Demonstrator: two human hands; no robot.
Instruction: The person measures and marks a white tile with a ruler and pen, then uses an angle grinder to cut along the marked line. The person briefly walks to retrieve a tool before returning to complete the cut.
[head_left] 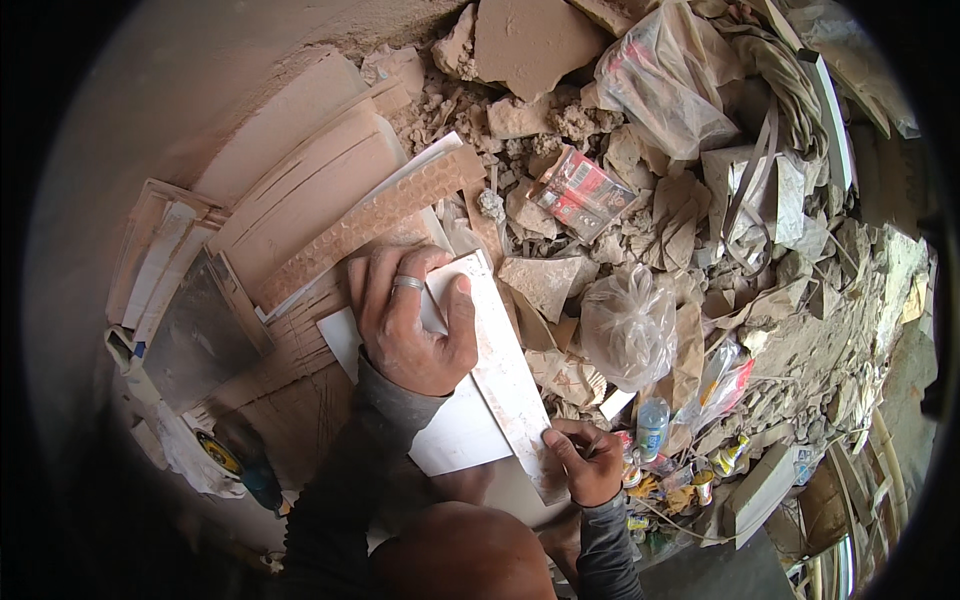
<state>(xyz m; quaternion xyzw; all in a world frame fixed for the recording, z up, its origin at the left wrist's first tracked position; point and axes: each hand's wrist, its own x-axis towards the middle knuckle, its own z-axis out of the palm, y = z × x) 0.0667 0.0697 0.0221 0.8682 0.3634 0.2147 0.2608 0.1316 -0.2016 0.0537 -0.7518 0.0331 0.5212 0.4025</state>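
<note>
My left hand [410, 320], dusty and wearing a silver ring, has its fingers curled over the upper part of a narrow white strip [505, 400], with the thumb lying along it. My right hand [585, 460] grips the strip's lower end, thumb on top. The strip slants from upper middle down to the right over a wider white sheet [445, 435]. Behind my left hand are stacked dusty tan boards [280, 200] and a long strip with a honeycomb pattern [365, 220]. A bare rounded knee [465, 560] shows below my hands.
Rubble [540, 120] covers the upper and right areas, with plastic bags [630, 325], a red-and-white package [585, 195], a plastic bottle [652, 427] and board offcuts [760, 490]. A dark panel [195, 350] and a yellow-and-teal tool [240, 465] lie at left, beside a wall [130, 120].
</note>
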